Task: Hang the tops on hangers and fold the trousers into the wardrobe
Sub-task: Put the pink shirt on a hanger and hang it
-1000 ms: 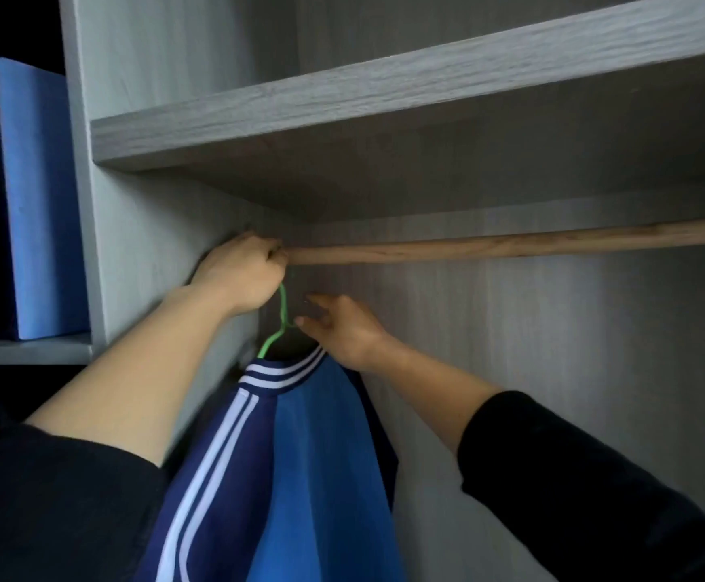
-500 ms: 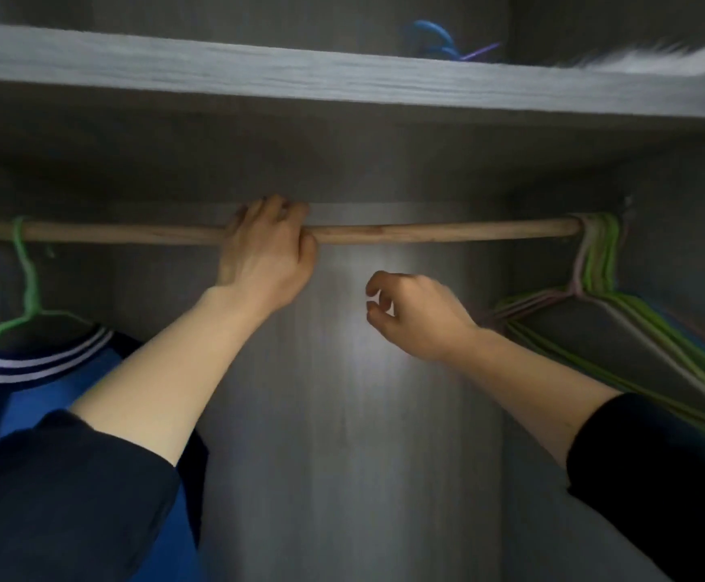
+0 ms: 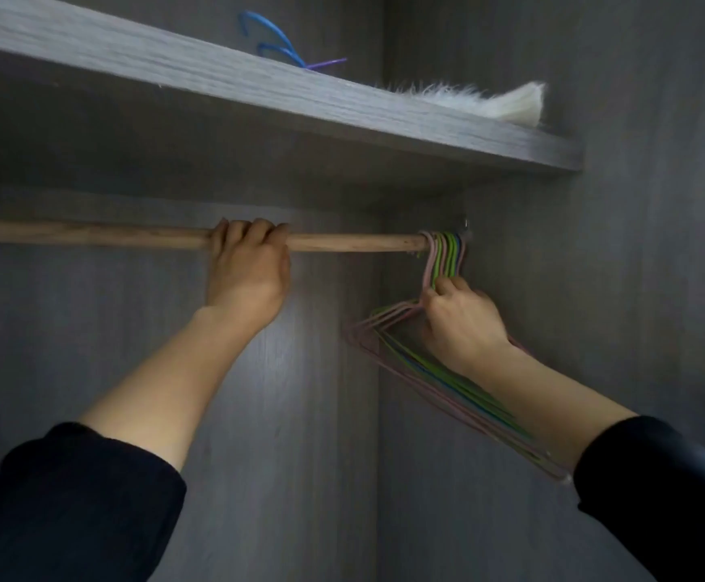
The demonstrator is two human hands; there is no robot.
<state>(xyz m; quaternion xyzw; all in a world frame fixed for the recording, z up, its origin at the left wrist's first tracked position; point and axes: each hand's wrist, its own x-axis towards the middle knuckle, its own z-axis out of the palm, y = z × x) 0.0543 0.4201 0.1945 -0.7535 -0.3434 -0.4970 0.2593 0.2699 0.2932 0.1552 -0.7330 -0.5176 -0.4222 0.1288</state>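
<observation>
Inside the grey wardrobe a wooden rail [image 3: 90, 237] runs from left to right. My left hand [image 3: 248, 273] is wrapped around the rail near its middle. At the rail's right end hangs a bunch of several empty hangers [image 3: 445, 256], pink, green and blue, with their triangles slanting down to the right. My right hand [image 3: 462, 323] is closed on the necks of these hangers just below their hooks. No tops or trousers show in this view.
A grey shelf [image 3: 342, 107] sits above the rail. On it lie blue and purple hangers [image 3: 277, 44] and a white furry item [image 3: 489, 100]. The wardrobe's right wall [image 3: 657, 287] stands close behind the hanger bunch.
The view has swung right, so the hung blue top has left the frame. My right hand has moved right and closed on the bunch of empty hangers. My left hand still holds the rail.
</observation>
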